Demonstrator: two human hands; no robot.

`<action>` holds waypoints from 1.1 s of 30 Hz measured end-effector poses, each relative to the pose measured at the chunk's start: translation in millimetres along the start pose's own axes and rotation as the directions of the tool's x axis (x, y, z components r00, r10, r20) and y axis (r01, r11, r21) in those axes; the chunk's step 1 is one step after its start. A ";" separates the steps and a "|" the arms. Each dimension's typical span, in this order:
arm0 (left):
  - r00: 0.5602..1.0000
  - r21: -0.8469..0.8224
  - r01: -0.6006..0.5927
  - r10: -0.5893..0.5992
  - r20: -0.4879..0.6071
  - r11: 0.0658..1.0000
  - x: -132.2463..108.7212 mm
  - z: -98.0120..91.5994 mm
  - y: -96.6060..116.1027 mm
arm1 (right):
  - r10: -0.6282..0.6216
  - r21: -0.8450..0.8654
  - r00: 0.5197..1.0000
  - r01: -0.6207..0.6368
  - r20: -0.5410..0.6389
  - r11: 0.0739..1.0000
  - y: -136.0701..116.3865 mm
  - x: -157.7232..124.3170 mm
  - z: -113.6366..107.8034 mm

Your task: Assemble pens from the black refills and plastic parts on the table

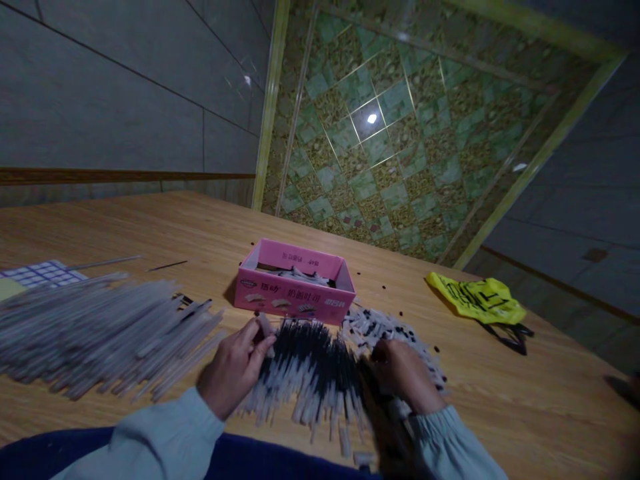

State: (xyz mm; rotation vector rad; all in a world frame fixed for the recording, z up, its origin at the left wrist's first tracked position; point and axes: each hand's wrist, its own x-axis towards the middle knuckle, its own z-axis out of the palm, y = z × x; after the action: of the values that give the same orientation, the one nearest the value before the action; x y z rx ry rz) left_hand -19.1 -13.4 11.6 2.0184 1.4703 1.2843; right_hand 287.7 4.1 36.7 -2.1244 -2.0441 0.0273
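My left hand (235,367) is closed in a pinch on a small whitish piece (265,327), just in front of the pink box (295,293). Between my hands lies a spread of thin sticks (310,373), dark at the far ends and pale at the near ends. My right hand (400,370) is closed, fingers curled down at the near edge of a pile of small white and black pieces (373,323); what it holds is hidden. Dark and pale items lie inside the pink box.
A large heap of long translucent tubes (100,333) covers the table's left side, near a checked cloth (45,273). A yellow bag (477,298) with black handles lies at the right. Small black bits dot the wooden table (500,393).
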 end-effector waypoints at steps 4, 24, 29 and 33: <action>0.990 -0.312 0.131 -0.109 0.086 0.941 -4.4 9.3 4.0 | 0.012 -0.095 1.000 -0.014 -0.023 0.995 -2.7 -2.1 16.8; 0.907 -0.634 0.420 -0.315 0.279 0.649 0.5 28.6 -4.9 | -0.118 0.192 0.990 0.131 -0.074 0.973 -41.8 -22.7 33.1; 0.920 -0.627 0.392 -0.301 0.252 0.673 0.6 26.0 -0.2 | -0.336 0.206 0.934 0.307 0.123 0.929 -44.4 -41.8 18.1; 0.915 -0.634 0.402 -0.317 0.250 0.660 0.2 25.7 0.3 | -0.442 0.173 0.877 0.413 0.190 0.894 -53.8 -48.2 10.0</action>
State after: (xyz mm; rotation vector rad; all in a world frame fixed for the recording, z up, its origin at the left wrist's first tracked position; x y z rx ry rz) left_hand 1.9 -7.3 -2.0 1.2162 1.0445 1.2486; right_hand 230.8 -40.9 29.3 -1.6118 -2.5253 0.3392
